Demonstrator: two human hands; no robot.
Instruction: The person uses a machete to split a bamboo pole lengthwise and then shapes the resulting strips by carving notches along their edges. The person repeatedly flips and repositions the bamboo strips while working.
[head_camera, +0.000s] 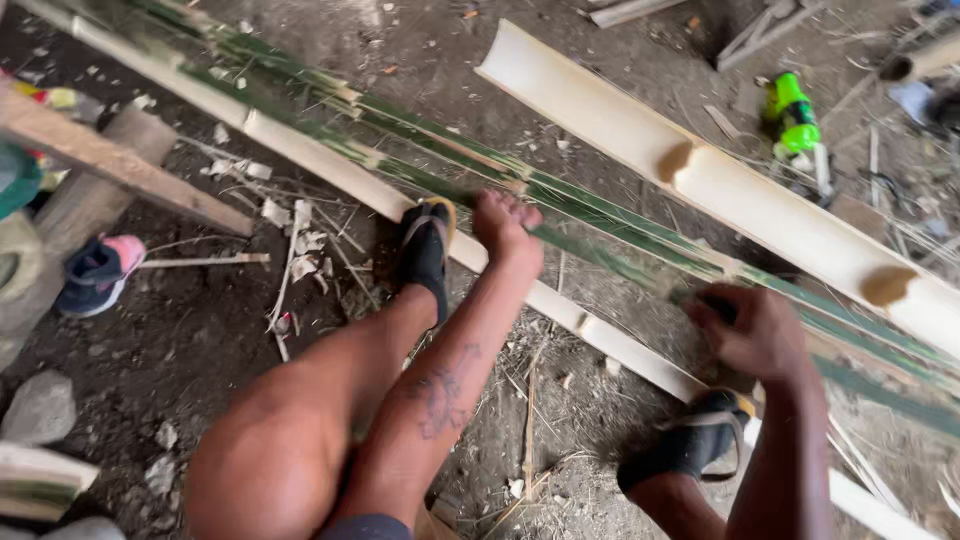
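Long split green bamboo strips (420, 140) lie diagonally across the dirt ground, pale inside, green outside. My left hand (506, 228) is closed on one strip near its middle, beside my left foot in a black sandal (426, 250) that presses on the bamboo. My right hand (752, 330) grips a strip further right, blurred by motion; whether it also holds a tool cannot be made out. My right foot in a black sandal (690, 445) stands just below that hand.
A wide pale half-culm of bamboo (720, 180) lies behind the strips. A green power tool (792, 120) rests at the upper right. A wooden plank (110, 155), a small dark and pink shoe (98, 272), stones and bamboo shavings lie at the left.
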